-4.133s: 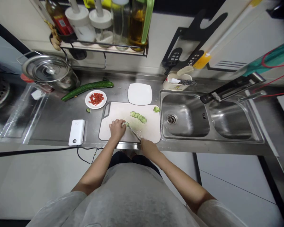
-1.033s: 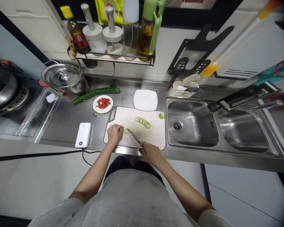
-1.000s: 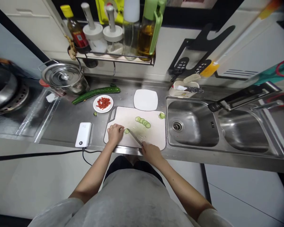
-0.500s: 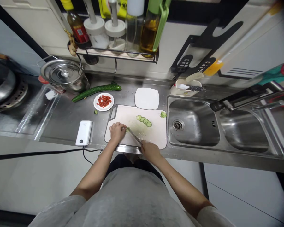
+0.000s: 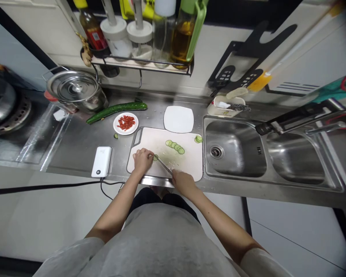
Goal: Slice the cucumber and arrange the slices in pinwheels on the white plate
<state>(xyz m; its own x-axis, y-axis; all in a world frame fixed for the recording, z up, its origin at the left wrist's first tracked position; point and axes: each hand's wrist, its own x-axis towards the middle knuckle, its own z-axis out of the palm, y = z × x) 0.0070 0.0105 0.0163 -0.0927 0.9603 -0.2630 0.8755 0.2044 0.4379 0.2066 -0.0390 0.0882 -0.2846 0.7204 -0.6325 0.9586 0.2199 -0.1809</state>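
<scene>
My right hand (image 5: 184,182) is closed round the handle of a knife (image 5: 165,166), whose blade points up and left across the white cutting board (image 5: 138,165). At the blade's tip is a small piece of cucumber (image 5: 155,157), pinched by the fingertips of my left hand (image 5: 143,159); the fingers partly hide it. A row of overlapping cucumber slices (image 5: 175,146) lies on the board to the right of the blade. Another small stack of slices (image 5: 198,139) sits in the board's upper right corner.
Behind the board are a white square plate (image 5: 178,119), a dish of red pieces (image 5: 126,123) and a whole cucumber (image 5: 117,110). A white power bank (image 5: 101,161) with a cable lies left. The double sink (image 5: 236,154) is right, a lidded pot (image 5: 77,90) back left.
The knife blade has tilted slightly and catches more light. Both hands stay in nearly the same place, and the whole view has shifted a little.
</scene>
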